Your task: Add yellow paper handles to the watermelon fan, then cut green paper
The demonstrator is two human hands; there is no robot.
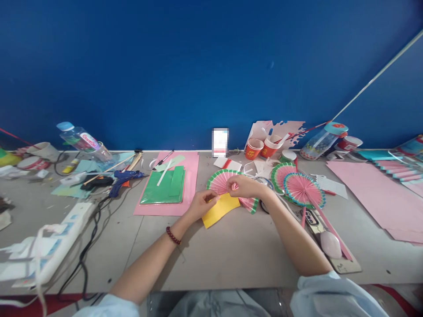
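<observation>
A piece of yellow paper [220, 211], slightly curved, is in front of me at the middle of the table. My left hand [202, 204] is closed at its upper left edge, thumb and fingertips pinched on it. Fingers curled together, my right hand [243, 186] is just above the paper's upper right edge; what lies between its fingertips is too small to make out. Behind both hands lies a pleated pink paper fan [218, 179] with a green and white rim, partly covered by the right hand and the paper.
Left are green paper sheets [161, 187] on pink paper [193, 176], a blue glue gun [124, 180] and a power strip [66, 242]. Right are finished paper fans [304, 189], a mouse [330, 245] and pink sheets [376, 193]. Red paper cups [254, 148] stand behind.
</observation>
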